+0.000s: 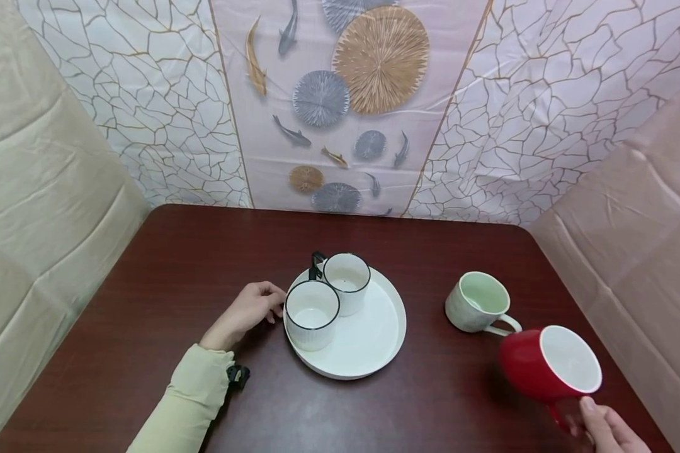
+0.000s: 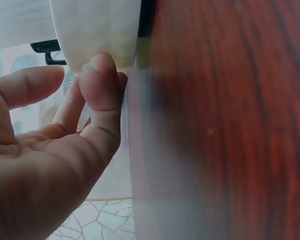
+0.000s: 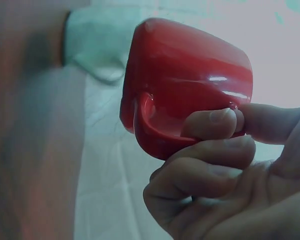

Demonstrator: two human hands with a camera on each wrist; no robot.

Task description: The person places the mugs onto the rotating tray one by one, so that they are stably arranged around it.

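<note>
My right hand grips a red mug with a white inside by its handle. The mug is tilted, its mouth toward the right; in the right wrist view the fingers curl round the handle. My left hand lies at the left edge of a round white tray, fingers loosely bent, thumb apart in the left wrist view. Two white mugs with black rims, a nearer one and a farther one, stand on the tray. Whether the left fingertips press the tray cannot be made out.
A pale green mug stands on the dark wooden table, just behind the red mug, its handle pointing toward it. Patterned cloth hangs behind the table, and beige cloth panels flank it.
</note>
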